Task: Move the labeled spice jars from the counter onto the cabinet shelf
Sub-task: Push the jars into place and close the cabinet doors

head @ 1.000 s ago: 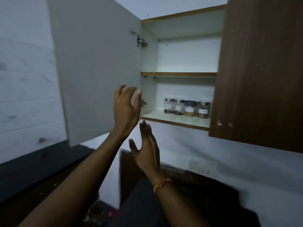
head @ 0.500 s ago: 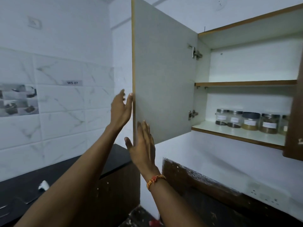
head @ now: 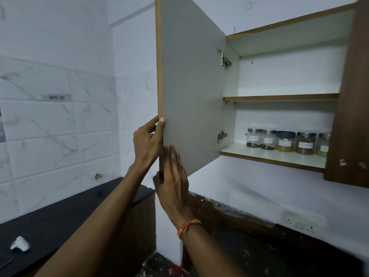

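Note:
Several labeled spice jars (head: 285,141) stand in a row on the lower cabinet shelf (head: 265,154), partly hidden on the right by the shut brown door. The left cabinet door (head: 191,82) hangs open, grey side toward me. My left hand (head: 147,142) grips its outer edge, thumb on the inner face and fingers behind. My right hand (head: 172,176) lies just below with straight fingers pressed flat on the inner face and the thumb round the edge.
The shut brown right door (head: 351,108) covers part of the cabinet. The upper shelf (head: 279,97) holds nothing. A black counter (head: 60,220) with a white scrap (head: 20,243) lies at lower left. A wall socket (head: 299,222) sits at lower right.
Both hands have closed in on the open door's edge: the left now grips it and the right presses on it. The view has shifted, so the cabinet sits further right.

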The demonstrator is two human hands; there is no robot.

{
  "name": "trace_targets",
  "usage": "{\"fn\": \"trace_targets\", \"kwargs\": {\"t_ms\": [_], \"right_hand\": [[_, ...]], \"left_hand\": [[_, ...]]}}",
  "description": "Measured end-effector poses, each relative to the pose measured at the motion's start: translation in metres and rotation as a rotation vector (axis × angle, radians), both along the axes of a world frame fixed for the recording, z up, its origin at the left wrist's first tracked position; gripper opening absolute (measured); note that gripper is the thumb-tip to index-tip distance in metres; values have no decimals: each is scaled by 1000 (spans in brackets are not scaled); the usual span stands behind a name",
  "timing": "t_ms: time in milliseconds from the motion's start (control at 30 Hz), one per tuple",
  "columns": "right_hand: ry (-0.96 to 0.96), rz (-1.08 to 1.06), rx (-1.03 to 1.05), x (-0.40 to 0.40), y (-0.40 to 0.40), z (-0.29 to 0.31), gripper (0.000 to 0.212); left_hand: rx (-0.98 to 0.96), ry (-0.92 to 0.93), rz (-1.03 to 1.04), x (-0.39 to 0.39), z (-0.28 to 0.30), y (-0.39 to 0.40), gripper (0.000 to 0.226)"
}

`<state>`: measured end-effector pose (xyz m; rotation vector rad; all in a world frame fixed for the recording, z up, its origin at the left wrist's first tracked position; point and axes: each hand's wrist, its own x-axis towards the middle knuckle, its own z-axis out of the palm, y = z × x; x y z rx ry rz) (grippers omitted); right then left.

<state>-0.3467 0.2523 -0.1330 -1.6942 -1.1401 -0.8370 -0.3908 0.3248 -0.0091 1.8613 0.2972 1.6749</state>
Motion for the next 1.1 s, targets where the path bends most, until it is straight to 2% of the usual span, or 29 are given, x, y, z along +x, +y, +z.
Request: {"fn": "trace_targets", "kwargs": {"t_ms": [200,433,700,833,1100], "right_hand": [[-64,29,41,29,-63,-5,81],[-60,74,108,68,-151,-6,90],[145,22,211,145,-259,-7,78],[242,-16,185,191,-295,-7,78],[299,-219,51,263,-358,-2,64]], "left_hand": [[-28,-145,-38,33,-24,-65,19],[26,-143,-154,76,-43,-142,40],[137,75,-389,163,-69,-233,53],[211,164,-442,207,-77,-261,54],[422,329,-274,291,-85,-284,61]]}}
